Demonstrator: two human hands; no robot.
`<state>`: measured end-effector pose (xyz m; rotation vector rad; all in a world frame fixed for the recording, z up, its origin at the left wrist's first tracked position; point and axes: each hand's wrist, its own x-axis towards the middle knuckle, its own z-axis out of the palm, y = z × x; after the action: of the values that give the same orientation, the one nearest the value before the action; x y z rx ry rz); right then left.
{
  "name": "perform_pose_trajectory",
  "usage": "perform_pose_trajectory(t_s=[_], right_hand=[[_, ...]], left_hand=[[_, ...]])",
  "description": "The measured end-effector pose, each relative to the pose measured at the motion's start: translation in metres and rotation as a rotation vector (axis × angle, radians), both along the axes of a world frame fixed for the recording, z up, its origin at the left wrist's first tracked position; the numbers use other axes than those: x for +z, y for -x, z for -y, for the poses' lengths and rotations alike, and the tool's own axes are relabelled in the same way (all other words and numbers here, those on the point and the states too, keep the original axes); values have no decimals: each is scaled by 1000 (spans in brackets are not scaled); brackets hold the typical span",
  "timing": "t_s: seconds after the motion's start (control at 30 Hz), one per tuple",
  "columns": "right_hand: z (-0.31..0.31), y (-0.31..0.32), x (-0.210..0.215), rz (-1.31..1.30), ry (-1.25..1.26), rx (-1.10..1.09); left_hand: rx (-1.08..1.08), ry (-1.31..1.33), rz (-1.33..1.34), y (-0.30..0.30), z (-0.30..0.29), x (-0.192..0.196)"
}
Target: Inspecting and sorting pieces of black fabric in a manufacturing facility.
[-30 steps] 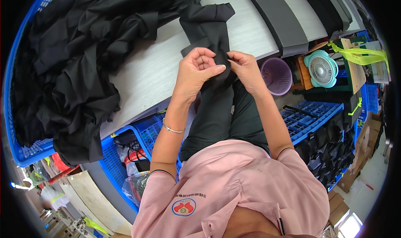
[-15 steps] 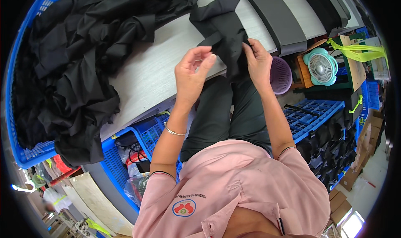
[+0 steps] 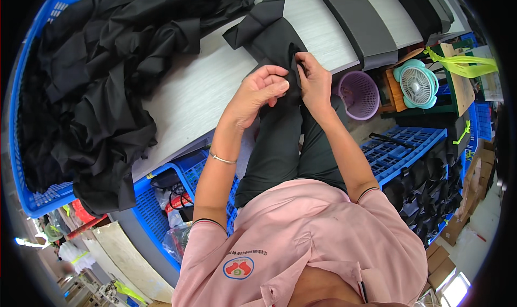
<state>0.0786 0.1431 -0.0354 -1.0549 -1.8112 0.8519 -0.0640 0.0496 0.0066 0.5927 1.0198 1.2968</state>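
Note:
A black fabric piece (image 3: 267, 33) lies over the near edge of the pale wooden table (image 3: 200, 89) and hangs down toward my lap. My left hand (image 3: 260, 89) pinches its lower part with curled fingers, a thin bracelet on the wrist. My right hand (image 3: 313, 79) grips the same piece just to the right, fingertips pressed into the cloth at the table's edge. Both hands are close together, nearly touching.
A big heap of black garments (image 3: 102, 75) fills the table's left side and a blue crate (image 3: 37, 199). Dark grey flat panels (image 3: 358, 24) lie at the far right. A purple basket (image 3: 360, 94), a teal fan (image 3: 417, 83) and blue crates (image 3: 398, 145) stand below.
The hands have moved up and right with the fabric, from over my lap to the table's edge. The piece now lies farther onto the table.

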Motion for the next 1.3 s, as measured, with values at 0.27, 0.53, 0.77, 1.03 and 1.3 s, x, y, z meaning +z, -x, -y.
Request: perform_pose_trajectory(t_s=[0.27,0.53,0.77,1.03,1.3], right_hand=[[3,6,1,184,126,16],[-20,-8,20,158,-101,-183],[4,-24,12,105,-7,3],[37,-30,35,-2,-196,-42],[22,-15,15,63,-158,37]], left_hand=[[-90,-52,-169,-1,-3,-8],[826,-154,-661,18,-2,-13],[817,-246,-535,-8,0,-20],[881,-251,-493,-6,1,-19],[698,-267,-536,-38,4,0]])
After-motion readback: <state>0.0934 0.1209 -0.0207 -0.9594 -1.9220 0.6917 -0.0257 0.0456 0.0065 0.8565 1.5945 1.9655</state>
